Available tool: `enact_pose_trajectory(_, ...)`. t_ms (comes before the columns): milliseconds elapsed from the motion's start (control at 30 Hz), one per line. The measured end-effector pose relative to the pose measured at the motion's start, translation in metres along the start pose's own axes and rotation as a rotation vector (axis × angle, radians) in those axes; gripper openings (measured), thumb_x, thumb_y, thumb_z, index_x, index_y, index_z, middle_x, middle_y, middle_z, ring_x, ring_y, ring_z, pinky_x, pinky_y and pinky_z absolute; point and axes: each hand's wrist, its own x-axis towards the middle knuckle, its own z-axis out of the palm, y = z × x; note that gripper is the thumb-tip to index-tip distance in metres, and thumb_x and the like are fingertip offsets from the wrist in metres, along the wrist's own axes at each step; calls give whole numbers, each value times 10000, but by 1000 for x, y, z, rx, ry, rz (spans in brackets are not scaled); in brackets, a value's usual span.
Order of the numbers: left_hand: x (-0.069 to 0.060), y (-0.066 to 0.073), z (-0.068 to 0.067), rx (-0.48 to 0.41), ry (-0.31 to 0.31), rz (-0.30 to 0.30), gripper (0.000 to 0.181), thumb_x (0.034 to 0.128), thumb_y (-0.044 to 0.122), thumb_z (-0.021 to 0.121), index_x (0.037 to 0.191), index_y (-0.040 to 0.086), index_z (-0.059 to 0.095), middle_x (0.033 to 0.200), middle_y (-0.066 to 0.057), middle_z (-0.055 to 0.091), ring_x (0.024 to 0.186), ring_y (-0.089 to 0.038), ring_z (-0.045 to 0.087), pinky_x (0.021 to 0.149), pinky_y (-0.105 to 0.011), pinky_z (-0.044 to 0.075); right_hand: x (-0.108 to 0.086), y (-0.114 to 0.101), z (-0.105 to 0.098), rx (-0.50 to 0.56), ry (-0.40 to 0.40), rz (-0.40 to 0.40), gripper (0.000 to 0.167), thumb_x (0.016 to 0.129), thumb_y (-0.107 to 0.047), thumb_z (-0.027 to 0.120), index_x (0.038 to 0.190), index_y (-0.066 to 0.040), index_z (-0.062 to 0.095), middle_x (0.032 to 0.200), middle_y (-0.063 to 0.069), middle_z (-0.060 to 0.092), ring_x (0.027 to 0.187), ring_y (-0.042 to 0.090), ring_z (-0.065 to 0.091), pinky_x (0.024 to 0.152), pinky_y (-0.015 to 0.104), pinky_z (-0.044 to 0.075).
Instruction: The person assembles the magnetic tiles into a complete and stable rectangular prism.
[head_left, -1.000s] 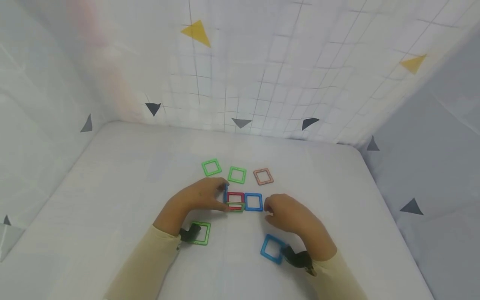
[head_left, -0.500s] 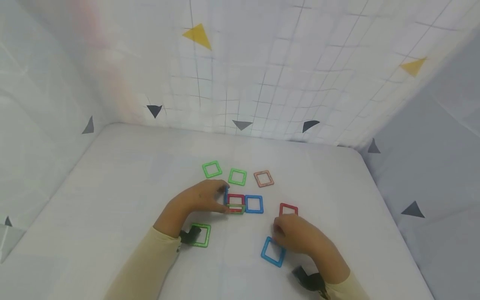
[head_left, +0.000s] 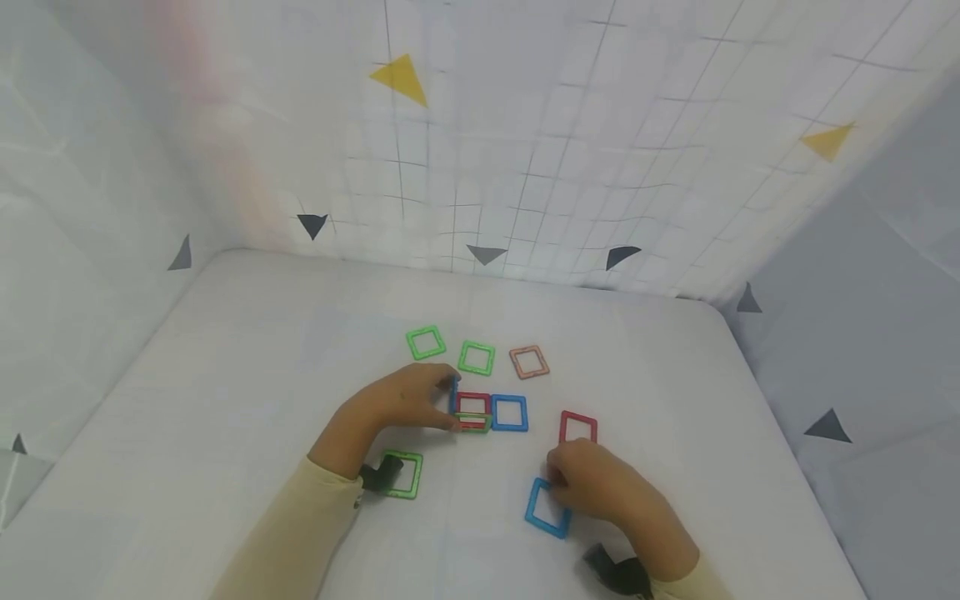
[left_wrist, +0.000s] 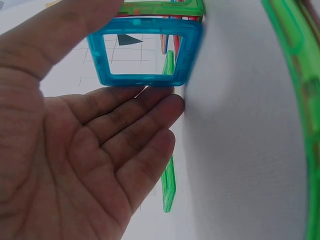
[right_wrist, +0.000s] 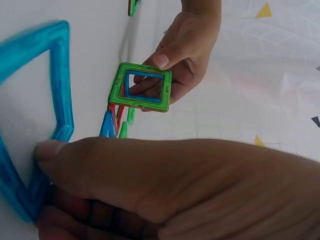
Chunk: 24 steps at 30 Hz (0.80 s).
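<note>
My left hand [head_left: 408,396] holds a small build of square magnetic tiles. Its thumb touches an upright green tile [right_wrist: 165,92], and its fingers lie behind an upright blue tile [left_wrist: 145,78]. Both tiles stand at the edges of a flat red tile [head_left: 474,395], and a flat blue tile [head_left: 510,428] adjoins that red one on the right. Nearer the body, my right hand [head_left: 596,483] pinches the edge of a loose blue tile [head_left: 545,525], thumb on its frame and fingers curled beneath. Part of this tile is hidden by the hand in the head view.
Two green tiles [head_left: 426,328] [head_left: 476,372] and an orange-red tile [head_left: 529,376] lie flat behind the build. Another red tile [head_left: 578,414] lies just beyond my right hand. A green tile [head_left: 405,496] sits beside the left wrist camera. White sheeting [head_left: 540,167] rises behind the table.
My right hand has moved right and toward the body, from beside the flat blue tile to the loose blue one, uncovering a red tile. My left hand stays at the build.
</note>
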Motion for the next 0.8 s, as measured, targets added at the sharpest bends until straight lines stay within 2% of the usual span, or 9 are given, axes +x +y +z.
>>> enact_pose_trajectory(400, 1, -1, -1, 13, 12, 9, 774, 716, 455, 871, 1367, 175, 562, 1301, 32, 619, 1219, -159, 545, 1090, -432, 425, 3, -3, -2, -1, 58, -27, 181, 808, -236, 825, 868, -197, 659, 706, -74, 577, 672, 133, 542, 689, 313, 530)
enact_pose_trajectory(633, 0, -1, 2, 13, 3, -1, 783, 715, 474, 866, 1375, 185, 558, 1309, 41, 617, 1232, -162, 545, 1086, -433, 429, 0, -4, -4, 14, 145, -55, 208, 853, -170, 788, 1055, -145, 747, 922, -60, 707, 852, 127, 634, 871, 415, 572)
enact_pose_trajectory(800, -2, 1, 2, 15, 11, -4, 781, 727, 461, 860, 1387, 182, 548, 1319, 37, 613, 1234, -160, 542, 1088, -432, 429, 1, -6, -7, -17, 209, -83, 179, 854, -167, 790, 1029, -156, 757, 918, -70, 716, 903, 136, 658, 899, 415, 562)
